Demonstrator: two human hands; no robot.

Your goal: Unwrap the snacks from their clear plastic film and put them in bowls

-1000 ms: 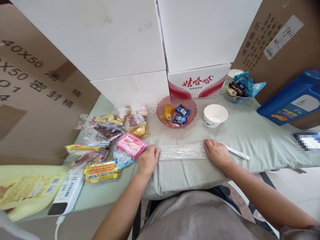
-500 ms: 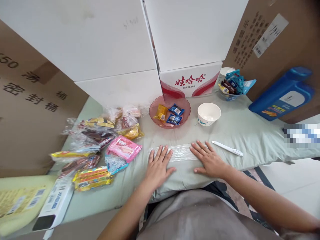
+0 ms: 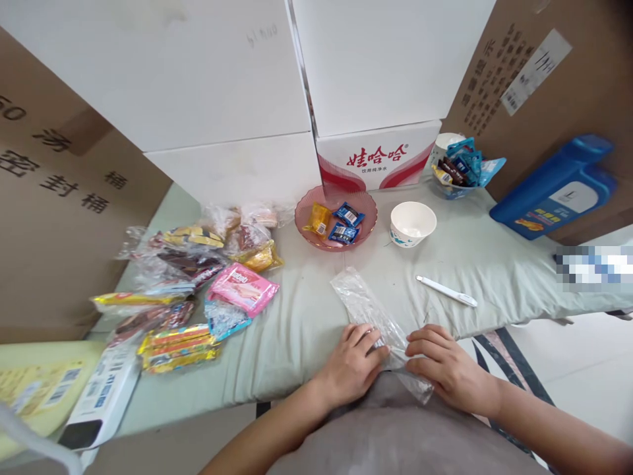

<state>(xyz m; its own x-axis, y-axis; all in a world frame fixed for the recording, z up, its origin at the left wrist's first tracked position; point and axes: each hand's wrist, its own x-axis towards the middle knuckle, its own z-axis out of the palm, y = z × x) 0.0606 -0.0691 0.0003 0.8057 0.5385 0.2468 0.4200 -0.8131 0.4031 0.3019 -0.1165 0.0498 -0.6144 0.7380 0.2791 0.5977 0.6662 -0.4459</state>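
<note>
Table [image 3: 297, 330] draped in pale green cloth; at left, a heap of packets [image 3: 198, 260], the pink packet [image 3: 242, 288] nearest the middle, and a white box [image 3: 99, 402] at the near left corner; at the back, a pink dish [image 3: 301, 227] and a white bowl [image 3: 413, 239] side by side before a carton [image 3: 378, 158]; a cup [image 3: 452, 192] and a blue jug [image 3: 554, 188] at far right; a pen [image 3: 446, 291] right of centre; a clear bag [image 3: 363, 303] slanting from mid-cloth over the near edge.

The white carton [image 3: 374, 157] at the back of the table carries red "娃哈哈", with smaller "饮用纯净水" beneath it. The brown cardboard box [image 3: 54, 178] on the left shows "50" and "密封桶". Print on the right cardboard box [image 3: 519, 72] is too small to read.
</note>
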